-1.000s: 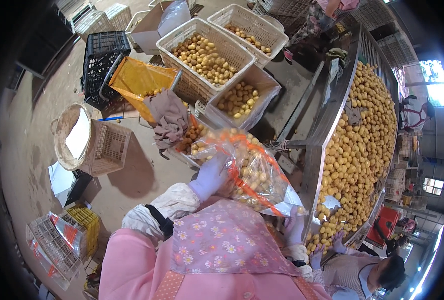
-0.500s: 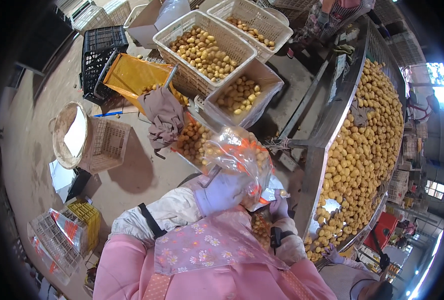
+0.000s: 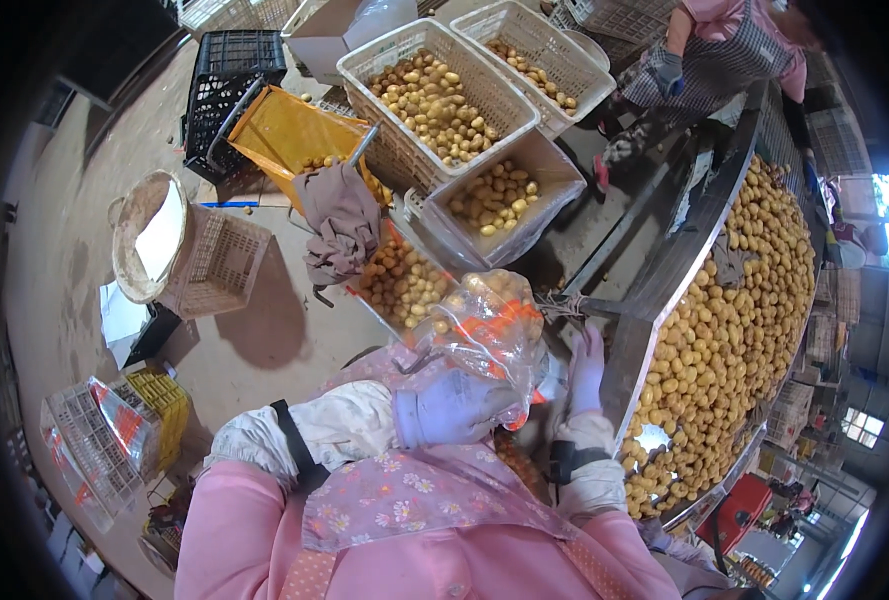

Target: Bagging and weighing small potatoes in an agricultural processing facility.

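Observation:
My left hand [image 3: 459,405], in a pale lilac glove, is closed on the gathered lower part of a clear plastic bag [image 3: 494,315] with orange print. Round yellow-brown potatoes fill the bag's far end. Just to the right, my gloved right hand [image 3: 586,368] is raised with its fingers stretched out, apart from the bag and close to the metal sorting table's edge. A pale shiny thing [image 3: 552,378] sits between the hands, its kind unclear. Beyond the bag stands an orange-edged container of potatoes [image 3: 401,283], partly covered by it.
A metal table [image 3: 647,335] heaped with potatoes runs along the right. Ahead are a plastic-lined box [image 3: 539,212], white crates [image 3: 374,105] and a brown cloth [image 3: 339,215]. Crates and a round basket [image 3: 126,250] stand at left. A co-worker's gloved hand [image 3: 669,75] shows far right.
My right hand has left the bag's side and moved up, its fingers now straightened. The left hand keeps its grip on the bag. The whole view has shifted slightly.

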The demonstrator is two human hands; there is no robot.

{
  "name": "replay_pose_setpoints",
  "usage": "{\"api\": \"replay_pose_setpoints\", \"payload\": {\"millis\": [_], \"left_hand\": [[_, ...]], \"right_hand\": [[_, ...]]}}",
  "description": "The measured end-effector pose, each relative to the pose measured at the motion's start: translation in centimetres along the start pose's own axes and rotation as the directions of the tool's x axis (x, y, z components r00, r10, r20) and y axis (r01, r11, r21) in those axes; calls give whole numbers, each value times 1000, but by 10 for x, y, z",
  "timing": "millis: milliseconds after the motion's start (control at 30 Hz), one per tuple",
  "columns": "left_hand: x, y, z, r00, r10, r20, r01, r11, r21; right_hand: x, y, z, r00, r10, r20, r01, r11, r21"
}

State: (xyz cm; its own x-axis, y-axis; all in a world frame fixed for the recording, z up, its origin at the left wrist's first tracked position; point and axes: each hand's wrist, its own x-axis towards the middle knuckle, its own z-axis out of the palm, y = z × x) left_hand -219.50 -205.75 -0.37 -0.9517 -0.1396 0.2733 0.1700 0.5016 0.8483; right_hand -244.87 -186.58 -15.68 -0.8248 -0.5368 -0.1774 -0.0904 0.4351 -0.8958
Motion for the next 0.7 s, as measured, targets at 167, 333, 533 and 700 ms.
{"api": "replay_pose_setpoints", "payload": {"millis": [167, 333, 533, 700], "left_hand": [[5, 12, -3, 998, 6, -62, -6, 1000, 7], [5, 2, 7, 1000, 20, -10, -20, 998, -65], [0, 2, 13, 999, -28, 32, 30, 996, -83], [-23, -28, 79, 934, -357, -26, 27, 143, -989]], "right_hand": [[47, -225, 101, 482, -330, 812, 586, 810, -19], [41, -252, 182, 0, 175, 985, 941, 333, -60], [36, -225, 203, 85, 416, 906, 987, 92, -134], [51, -199, 169, 277, -121, 953, 881, 429, -201]]}}
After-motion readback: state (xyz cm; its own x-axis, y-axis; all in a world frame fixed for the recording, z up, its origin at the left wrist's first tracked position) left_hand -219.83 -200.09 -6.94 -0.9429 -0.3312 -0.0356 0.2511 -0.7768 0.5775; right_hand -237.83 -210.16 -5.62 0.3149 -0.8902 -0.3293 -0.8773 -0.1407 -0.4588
